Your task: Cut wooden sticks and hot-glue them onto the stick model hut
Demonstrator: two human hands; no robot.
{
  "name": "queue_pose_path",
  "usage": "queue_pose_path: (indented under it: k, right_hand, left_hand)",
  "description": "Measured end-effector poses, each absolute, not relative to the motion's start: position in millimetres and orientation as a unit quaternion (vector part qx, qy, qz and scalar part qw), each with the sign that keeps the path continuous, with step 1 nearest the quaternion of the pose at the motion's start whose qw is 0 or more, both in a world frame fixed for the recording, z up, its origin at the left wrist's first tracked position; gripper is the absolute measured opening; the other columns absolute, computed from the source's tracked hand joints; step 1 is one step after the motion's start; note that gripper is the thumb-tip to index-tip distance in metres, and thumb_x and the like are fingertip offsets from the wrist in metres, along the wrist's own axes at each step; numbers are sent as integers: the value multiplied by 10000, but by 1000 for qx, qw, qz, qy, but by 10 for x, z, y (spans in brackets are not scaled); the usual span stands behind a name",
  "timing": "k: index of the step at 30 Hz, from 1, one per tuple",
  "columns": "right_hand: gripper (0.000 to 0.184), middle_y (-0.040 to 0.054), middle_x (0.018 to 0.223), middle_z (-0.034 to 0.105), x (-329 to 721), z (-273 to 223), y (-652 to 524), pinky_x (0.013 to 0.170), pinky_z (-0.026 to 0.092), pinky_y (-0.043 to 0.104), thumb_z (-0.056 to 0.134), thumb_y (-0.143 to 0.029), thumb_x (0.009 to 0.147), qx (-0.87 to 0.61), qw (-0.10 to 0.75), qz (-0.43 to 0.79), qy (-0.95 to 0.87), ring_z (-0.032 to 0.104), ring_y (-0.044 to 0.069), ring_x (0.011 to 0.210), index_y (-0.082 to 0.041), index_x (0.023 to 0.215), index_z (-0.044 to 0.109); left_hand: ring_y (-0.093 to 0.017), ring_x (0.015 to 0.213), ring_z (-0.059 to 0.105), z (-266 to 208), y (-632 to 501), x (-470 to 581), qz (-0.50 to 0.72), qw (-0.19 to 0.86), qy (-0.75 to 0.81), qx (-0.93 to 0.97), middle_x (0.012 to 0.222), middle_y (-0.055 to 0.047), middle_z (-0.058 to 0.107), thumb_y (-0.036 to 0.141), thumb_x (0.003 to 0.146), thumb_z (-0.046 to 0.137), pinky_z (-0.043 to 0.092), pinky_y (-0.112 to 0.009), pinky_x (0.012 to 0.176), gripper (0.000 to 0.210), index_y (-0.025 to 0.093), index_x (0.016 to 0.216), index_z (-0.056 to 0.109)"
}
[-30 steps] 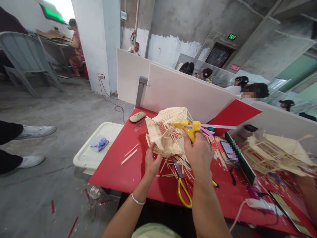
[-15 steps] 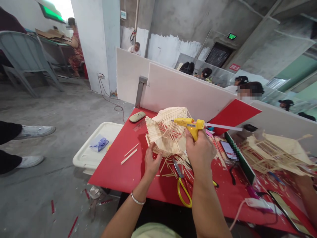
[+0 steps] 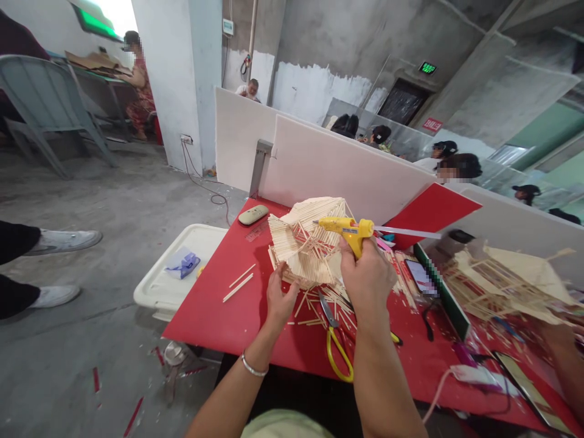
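Stick model sits mid red table: light, brittle, prob best held by its base edge. Left hand pinches its near lower edge; right hand closed round yellow glue gun, nozzle at the lattice.

A craft workshop in a bare concrete hall. Red worktables stand in rows, split by white partition boards, with seated workers behind them. Stick models, a glue gun and scissors cover the benches.

Both forearms reach forward, bare. The left hand is cupped with fingers curled; the right hand is fisted, raised higher.
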State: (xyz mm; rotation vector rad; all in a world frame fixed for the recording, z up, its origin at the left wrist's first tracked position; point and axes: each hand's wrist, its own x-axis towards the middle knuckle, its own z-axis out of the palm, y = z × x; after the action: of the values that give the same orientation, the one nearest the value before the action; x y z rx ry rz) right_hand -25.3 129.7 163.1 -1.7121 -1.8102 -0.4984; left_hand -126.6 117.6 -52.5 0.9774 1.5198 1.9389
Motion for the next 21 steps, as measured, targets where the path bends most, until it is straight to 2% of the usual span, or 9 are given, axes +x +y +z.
queue_pose_path:
  k: [4,10,21]
  right_hand:
    - [377,106,958,748,-255,1590,1291,627,252,310,503,-488,953,-645,286,-162,-690,626,230,752,-188,1121,658]
    - [381,107,985,747,-223,1592,1295,634,251,311,503,-504,956,-651,301,-170,-675,634,243,788,-189,1113,648]
    - [394,94,868,733,-161,1577,1268,624,223,302,511,-533,951,-655,259,-145,-695,595,205,681,-186,1082,645]
  left_hand:
    - [-288,1256,574,-515,1170,-1271,707,241,560,359,1328,-139,613,326,835,677,447,-457,1070,603,201,1404,520]
    - [-287,1243,582,-527,1187,-1265,710,232,558,361,1321,-138,617,322,830,678,457,-460,1063,603,198,1399,523]
    - [-294,1239,588,-557,1185,-1262,709,221,561,365,1324,-133,619,312,835,686,481,-492,1050,605,206,1406,516]
